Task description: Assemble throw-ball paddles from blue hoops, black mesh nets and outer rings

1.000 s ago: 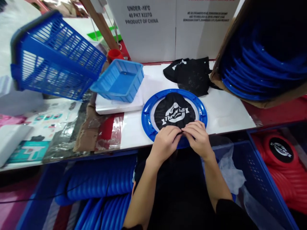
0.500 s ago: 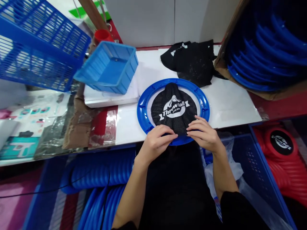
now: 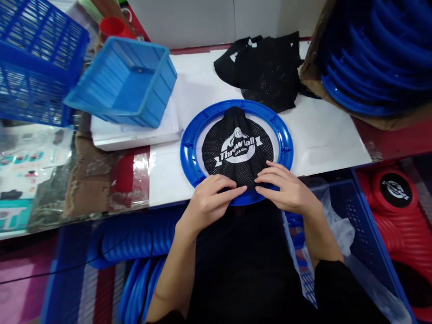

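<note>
Black mesh net (image 3: 238, 150), printed with a white logo, lies inside the blue plastic ring (image 3: 286, 139), which rests flat on the white tabletop (image 3: 330, 144) at the near edge, directly in front of the person. The net's far tip reaches the ring at 12 o'clock; its near hem sits at 6 o'clock, where both hands work.

Left hand (image 3: 205, 204): fingers curled, thumb and forefinger pinched together on the net hem at about 7 o'clock of the ring. Right hand (image 3: 286, 189): fingers nearly flat, tips pressing the hem at about 5 o'clock, thumb tucked under; whether it pinches the mesh or only presses it cannot be told.

Recommended practice for the step in hand, judged to be seating the hem on the ring:
- Keep the ring flat on the tabletop.
- Hold the hem taut between the two hands so that the mesh does not bunch.
- Work outward from 6 o'clock, evenly on both sides, keeping the logo centred.
- Avoid pulling hard toward the body; the ring overhangs the table edge slightly and could slide off.

Spare black nets (image 3: 266, 72) lie at 12 o'clock beyond the ring. A light blue tray (image 3: 124, 83) sits at 10 o'clock, and a carton of blue rings (image 3: 371, 58) at 2 o'clock.
</note>
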A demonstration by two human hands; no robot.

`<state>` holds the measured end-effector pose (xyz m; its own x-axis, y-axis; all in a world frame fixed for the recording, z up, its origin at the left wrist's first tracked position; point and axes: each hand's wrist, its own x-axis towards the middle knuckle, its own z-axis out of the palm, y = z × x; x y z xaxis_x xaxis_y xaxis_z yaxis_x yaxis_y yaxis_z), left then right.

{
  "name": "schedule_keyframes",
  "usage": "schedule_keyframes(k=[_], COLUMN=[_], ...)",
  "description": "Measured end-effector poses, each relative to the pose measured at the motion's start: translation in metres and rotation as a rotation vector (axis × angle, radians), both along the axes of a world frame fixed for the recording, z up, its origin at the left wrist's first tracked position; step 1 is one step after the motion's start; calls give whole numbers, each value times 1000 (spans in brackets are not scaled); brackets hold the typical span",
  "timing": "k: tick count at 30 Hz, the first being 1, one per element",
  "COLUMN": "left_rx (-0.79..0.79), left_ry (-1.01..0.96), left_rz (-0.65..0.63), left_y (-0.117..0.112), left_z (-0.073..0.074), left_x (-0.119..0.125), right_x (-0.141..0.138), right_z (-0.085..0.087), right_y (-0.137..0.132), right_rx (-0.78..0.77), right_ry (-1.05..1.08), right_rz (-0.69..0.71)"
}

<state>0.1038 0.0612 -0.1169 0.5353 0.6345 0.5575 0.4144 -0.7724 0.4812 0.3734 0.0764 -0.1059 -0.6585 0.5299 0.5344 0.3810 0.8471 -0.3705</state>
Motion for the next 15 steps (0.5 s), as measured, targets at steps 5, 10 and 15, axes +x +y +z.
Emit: schedule_keyframes(k=[5,10,15], left_rx=[-20,-25,-24], left_ry=[95,-6,-82], left_rz=[-37,-31,6], left_y=[3,4,0], left_z=[7,3,3], left_x=[-2,0,2], right_x=[3,1,2], right_z=[4,21,19], right_y=[6,2,5], right_rx=[-32,-10,-110], right_ry=[-47,-223,-14], right_rz=[80,20,-109])
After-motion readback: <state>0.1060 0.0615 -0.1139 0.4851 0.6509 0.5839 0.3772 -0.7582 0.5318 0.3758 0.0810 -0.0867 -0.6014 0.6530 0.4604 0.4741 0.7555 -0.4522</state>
